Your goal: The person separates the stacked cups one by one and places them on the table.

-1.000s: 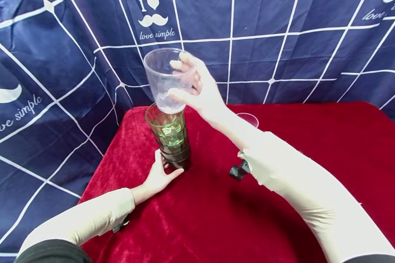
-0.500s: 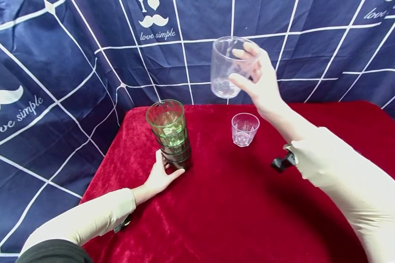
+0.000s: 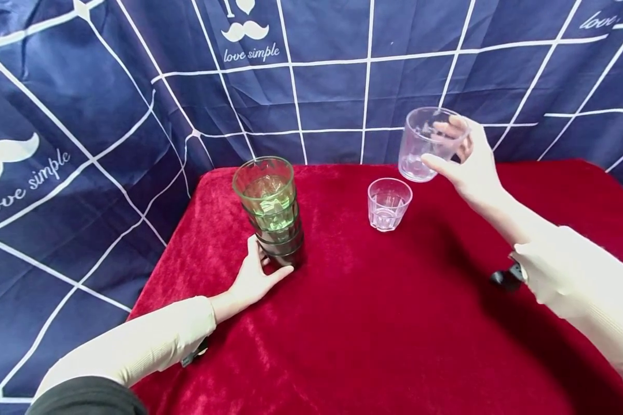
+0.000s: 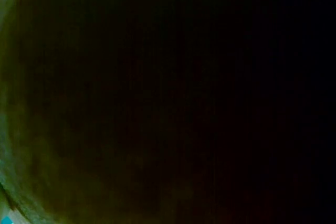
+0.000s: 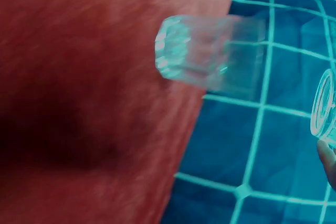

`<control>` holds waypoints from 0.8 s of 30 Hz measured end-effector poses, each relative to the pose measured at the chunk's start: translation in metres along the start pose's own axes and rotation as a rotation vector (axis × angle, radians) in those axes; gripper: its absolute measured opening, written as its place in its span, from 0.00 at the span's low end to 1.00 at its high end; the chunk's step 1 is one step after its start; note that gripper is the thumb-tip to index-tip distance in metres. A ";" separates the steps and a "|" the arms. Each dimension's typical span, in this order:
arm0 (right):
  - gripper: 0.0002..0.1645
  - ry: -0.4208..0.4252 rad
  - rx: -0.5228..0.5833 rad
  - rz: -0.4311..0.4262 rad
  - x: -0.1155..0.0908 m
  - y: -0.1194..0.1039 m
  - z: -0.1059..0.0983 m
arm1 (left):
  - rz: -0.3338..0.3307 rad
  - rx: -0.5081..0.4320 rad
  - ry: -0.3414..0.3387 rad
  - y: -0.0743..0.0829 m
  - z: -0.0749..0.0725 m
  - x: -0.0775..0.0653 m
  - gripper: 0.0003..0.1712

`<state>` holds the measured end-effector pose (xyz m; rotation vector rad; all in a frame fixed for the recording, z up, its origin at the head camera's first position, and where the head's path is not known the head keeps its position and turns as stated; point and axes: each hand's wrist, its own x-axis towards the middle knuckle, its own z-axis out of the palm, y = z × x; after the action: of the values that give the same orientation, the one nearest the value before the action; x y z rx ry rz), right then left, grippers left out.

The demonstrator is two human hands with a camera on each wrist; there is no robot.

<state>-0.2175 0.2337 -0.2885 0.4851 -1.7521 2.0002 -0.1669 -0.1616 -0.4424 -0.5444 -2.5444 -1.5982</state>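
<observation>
My right hand (image 3: pixel 472 158) grips a clear plastic cup (image 3: pixel 420 155) by its side, upright and in the air right of the table's middle. In the right wrist view only the base of that cup and a fingertip (image 5: pixel 326 158) show at the right edge. My left hand (image 3: pixel 254 274) curls round the dark bottom of a stack of nested cups (image 3: pixel 280 242) standing on the table; the topmost cup is green (image 3: pixel 265 190). Between the hands a smaller faceted clear cup (image 3: pixel 389 207) stands upright on the cloth. The left wrist view is almost black.
A red velvet cloth (image 3: pixel 374 334) covers the table. Behind it and on the left hangs a dark blue curtain (image 3: pixel 327 98) with white grid lines, close to the table's back edge (image 3: pixel 332 166).
My right hand has carried the clear cup from above the green stack to the right, then lower. The smaller clear cup has come into full view. My left hand stays on the stack.
</observation>
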 end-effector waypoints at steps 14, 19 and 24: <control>0.40 0.043 -0.175 0.153 -0.037 0.037 -0.055 | 0.015 0.013 -0.003 0.001 -0.001 0.002 0.47; 0.40 0.027 -0.311 0.225 -0.045 0.052 -0.061 | -0.002 0.005 -0.009 0.000 -0.001 0.001 0.46; 0.41 -0.031 -0.498 0.299 -0.052 0.061 -0.065 | -0.015 0.011 -0.010 0.000 -0.001 0.000 0.46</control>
<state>-0.2051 0.2868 -0.3764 0.0935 -2.3536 1.6402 -0.1673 -0.1626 -0.4422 -0.5346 -2.5690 -1.5887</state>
